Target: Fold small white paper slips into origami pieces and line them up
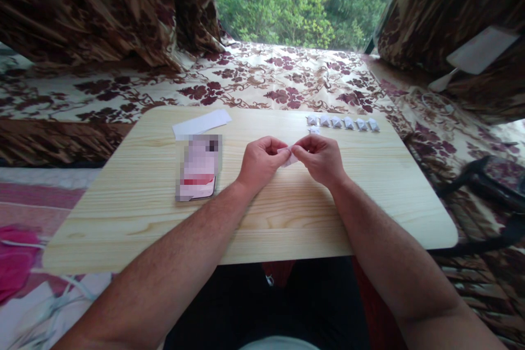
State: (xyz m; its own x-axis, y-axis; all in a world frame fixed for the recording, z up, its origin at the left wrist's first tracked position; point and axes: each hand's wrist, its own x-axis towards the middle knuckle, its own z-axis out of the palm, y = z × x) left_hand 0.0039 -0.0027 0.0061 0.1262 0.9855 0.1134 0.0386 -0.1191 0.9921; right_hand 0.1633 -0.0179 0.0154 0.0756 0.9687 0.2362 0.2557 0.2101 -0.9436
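Note:
Above the middle of the table, my left hand [262,159] pinches one side of a small piece of folded white paper [291,159]. My right hand [322,157] grips its other side between thumb and fingertips. Parts of the paper are hidden behind the fingers, so its exact shape cannot be made out. Just beyond my right hand sits a small white folded-paper piece [314,130]. Behind it, several similar pointed paper pieces [336,122] stand in a row near the far edge. White paper strips [202,122] lie at the far left.
A phone [198,167], partly pixelated, lies on the light wooden table [279,221] left of my hands. Floral cloth [283,79] covers the ledge behind, below a window. A white lamp-like object [482,50] stands at right, and a black frame [484,186] is beside the table.

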